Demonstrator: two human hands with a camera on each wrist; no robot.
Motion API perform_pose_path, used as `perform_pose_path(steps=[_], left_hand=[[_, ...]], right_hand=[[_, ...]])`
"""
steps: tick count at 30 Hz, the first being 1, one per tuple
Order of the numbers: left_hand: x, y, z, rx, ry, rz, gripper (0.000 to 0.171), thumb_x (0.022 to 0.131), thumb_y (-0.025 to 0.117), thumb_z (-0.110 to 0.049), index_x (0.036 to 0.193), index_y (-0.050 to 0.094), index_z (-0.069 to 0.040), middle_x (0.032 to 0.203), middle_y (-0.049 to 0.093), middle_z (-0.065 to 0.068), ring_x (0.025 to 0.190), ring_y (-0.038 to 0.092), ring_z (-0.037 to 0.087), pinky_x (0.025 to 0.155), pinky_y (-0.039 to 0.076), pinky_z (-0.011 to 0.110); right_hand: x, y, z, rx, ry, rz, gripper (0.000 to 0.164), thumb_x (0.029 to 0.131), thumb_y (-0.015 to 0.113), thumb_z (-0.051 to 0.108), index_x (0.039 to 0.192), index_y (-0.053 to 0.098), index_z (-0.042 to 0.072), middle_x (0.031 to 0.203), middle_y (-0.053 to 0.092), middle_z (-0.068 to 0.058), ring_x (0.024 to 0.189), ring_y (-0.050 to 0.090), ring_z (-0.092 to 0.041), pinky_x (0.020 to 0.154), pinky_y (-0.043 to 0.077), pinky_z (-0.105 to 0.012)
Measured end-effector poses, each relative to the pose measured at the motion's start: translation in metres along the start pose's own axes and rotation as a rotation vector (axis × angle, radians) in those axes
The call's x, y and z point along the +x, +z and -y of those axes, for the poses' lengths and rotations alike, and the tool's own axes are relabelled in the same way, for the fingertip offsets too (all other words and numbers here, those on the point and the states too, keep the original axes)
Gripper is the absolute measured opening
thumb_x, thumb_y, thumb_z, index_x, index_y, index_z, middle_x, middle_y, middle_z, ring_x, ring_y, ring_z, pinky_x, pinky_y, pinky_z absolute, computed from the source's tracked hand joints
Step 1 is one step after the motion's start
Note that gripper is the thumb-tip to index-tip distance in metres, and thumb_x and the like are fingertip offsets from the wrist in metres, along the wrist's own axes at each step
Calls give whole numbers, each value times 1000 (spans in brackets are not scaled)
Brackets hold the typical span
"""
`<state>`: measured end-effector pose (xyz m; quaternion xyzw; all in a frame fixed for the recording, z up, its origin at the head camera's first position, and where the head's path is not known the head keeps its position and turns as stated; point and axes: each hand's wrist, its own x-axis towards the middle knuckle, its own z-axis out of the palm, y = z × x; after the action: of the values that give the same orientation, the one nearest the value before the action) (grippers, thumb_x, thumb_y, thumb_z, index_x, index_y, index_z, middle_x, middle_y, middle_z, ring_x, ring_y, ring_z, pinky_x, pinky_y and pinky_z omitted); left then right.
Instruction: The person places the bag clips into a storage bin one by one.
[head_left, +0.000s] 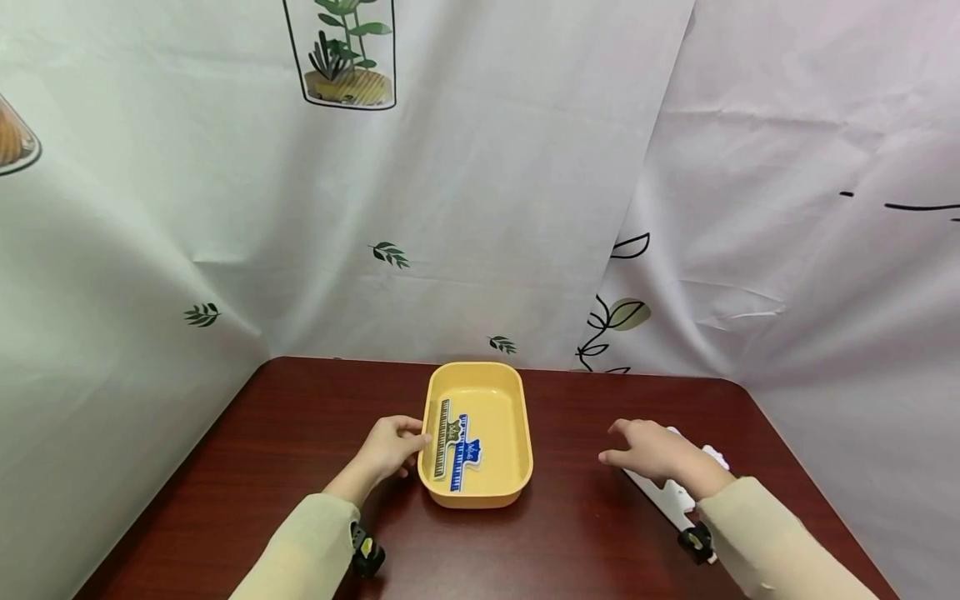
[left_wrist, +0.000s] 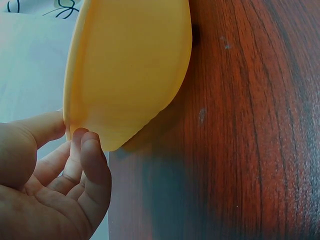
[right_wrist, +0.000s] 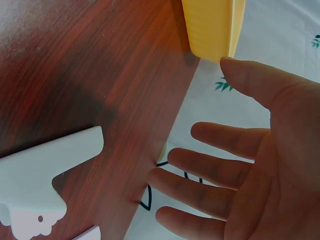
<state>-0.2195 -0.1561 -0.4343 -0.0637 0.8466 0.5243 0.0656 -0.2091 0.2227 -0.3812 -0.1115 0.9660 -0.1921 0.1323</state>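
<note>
A yellow tray [head_left: 504, 492] with rounded corners stands on the table. My left hand [head_left: 390, 448] pinches its left rim, thumb at the top edge and the other fingers curled along the outer wall, as the left wrist view shows. Inside the tray lie a dark grey ruler [head_left: 442, 442] and a blue ruler [head_left: 459, 458], each with a shaped figure on one side. My right hand [head_left: 651, 450] hovers over the table's right side with fingers spread, touching nothing. Below it lies a white flat strip [right_wrist: 60, 150] with a scalloped side piece, partly hidden by the hand in the head view.
A second white piece [right_wrist: 90, 234] shows at the lower edge of the right wrist view. Dark red-brown wood forms the table [head_left: 330, 400]. White cloth [head_left: 480, 208] with printed leaves hangs behind it and at both sides.
</note>
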Motion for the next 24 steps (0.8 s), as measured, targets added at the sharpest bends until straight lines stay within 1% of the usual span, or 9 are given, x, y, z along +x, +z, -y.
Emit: perform_pose_path(steps=[5, 9, 12, 15, 21, 24], left_hand=[[0, 0, 0, -2, 5, 2, 31, 87, 65, -13, 113, 61, 4, 79, 61, 8, 57, 53, 16, 45, 48, 28], [0, 0, 0, -1, 4, 2, 31, 87, 65, -12, 113, 61, 4, 79, 61, 8, 57, 53, 17, 45, 48, 28], [0, 0, 0, 1, -1, 1, 31, 87, 65, -13, 113, 60, 3, 80, 61, 8, 57, 53, 17, 45, 48, 28], [0, 0, 0, 1, -1, 0, 31, 88, 65, -13, 114, 60, 3, 80, 61, 8, 57, 53, 17, 45, 48, 28], [1, 0, 1, -5, 0, -2, 31, 87, 65, -12, 113, 60, 3, 78, 60, 8, 57, 53, 16, 44, 47, 27], [1, 0, 0, -2, 1, 0, 31, 88, 65, -13, 113, 60, 4, 79, 60, 8, 57, 52, 16, 45, 47, 27]], right_hand=[[-2, 0, -8, 9, 22, 27, 54, 82, 70, 31, 123, 55, 0, 100, 65, -12, 38, 50, -17, 45, 46, -30], [-4, 0, -14, 6, 32, 38, 57, 82, 71, 32, 124, 54, -1, 90, 63, -7, 44, 52, -17, 48, 44, -30], [-5, -1, -18, 3, 18, 44, 57, 82, 71, 30, 124, 53, -3, 81, 61, -5, 48, 53, -18, 48, 44, -30], [-7, -1, -21, 8, -1, 46, 54, 82, 71, 27, 122, 54, -5, 72, 58, -3, 50, 55, -19, 46, 44, -30], [-9, -1, -27, 13, -13, 51, 47, 82, 71, 24, 115, 56, -6, 69, 57, -4, 55, 56, -18, 48, 45, -31], [-10, -1, -29, 13, -4, 58, 49, 81, 71, 24, 116, 55, -6, 73, 57, -4, 57, 56, -18, 50, 45, -31]])
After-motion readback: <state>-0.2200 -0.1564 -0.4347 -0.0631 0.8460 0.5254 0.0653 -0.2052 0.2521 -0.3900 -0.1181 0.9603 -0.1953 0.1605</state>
